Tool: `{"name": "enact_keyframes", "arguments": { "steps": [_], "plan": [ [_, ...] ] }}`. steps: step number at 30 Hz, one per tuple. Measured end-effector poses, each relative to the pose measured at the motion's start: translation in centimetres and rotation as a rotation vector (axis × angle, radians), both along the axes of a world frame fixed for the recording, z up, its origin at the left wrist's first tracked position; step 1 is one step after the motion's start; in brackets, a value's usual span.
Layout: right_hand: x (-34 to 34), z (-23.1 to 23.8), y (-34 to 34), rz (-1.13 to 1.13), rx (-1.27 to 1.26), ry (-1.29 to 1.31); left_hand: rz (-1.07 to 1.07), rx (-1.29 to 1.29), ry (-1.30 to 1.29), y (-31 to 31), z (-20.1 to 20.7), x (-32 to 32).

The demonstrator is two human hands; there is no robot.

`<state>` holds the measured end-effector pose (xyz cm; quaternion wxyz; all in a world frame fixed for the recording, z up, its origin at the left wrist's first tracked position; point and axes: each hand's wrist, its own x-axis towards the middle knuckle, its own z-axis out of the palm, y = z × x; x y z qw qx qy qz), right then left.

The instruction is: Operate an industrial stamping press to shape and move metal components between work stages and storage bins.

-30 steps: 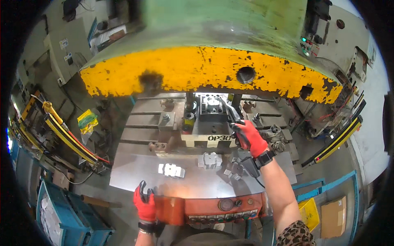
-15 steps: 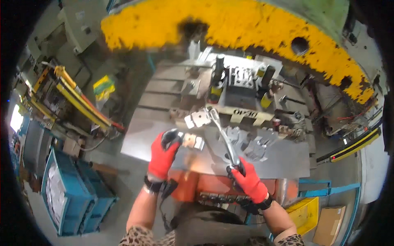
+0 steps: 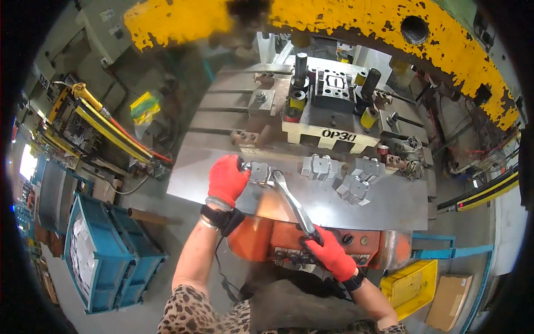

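A: Gloves first, both red. Left hand (image 3: 227, 179) is clamped round a small metal part (image 3: 259, 171) on the steel plate (image 3: 222, 195), near the plate's left end. Right hand (image 3: 329, 253) is fisted on the handle of long tongs (image 3: 293, 204), down by the orange panel (image 3: 261, 239) under the plate's front edge.

B: And the tong tips?

A: Right up against that same part. Nothing blocks it; the die block (image 3: 334, 97) stands behind the plate, well apart.

B: What else is around?

A: Yellow press frame (image 3: 345, 22) overhead, blue crates (image 3: 105, 256) on the floor left of the plate, a yellow bin (image 3: 409, 284) and a cardboard box (image 3: 448, 300) off its right corner.

B: Changed since half a second back?

A: The left hand held the part then too. The tongs kept their slant, and the right hand stays on the handle at the plate's front edge.

B: Count?

A: Three loose stamped parts (image 3: 316, 167) to the right on the plate, plus the gripped one. Two hands, one pair of tongs, two blue crates.
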<state>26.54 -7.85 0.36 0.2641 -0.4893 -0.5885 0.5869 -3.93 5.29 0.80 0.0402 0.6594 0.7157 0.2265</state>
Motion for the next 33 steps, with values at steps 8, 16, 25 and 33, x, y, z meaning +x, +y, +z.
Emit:
{"name": "enact_keyframes", "arguments": {
  "steps": [8, 16, 25, 33],
  "plan": [
    [4.0, 0.3, -1.8, -0.34, 0.115, -0.383, 0.012, -0.088, 0.104, 0.2, -0.7, -0.1],
    [6.8, 1.7, 0.5, -0.355, 0.285, -0.528, 0.097, 0.218, -0.204, 0.0, -5.0, 3.0],
    [6.1, 1.6, 1.4, -0.321, 0.227, -0.479, 0.238, 0.256, -0.373, -0.3, -5.6, 3.6],
    [6.7, 5.0, 2.4, -0.415, -0.045, 0.171, 0.218, 0.282, -0.331, -0.5, -5.9, 1.6]
  ]
}}
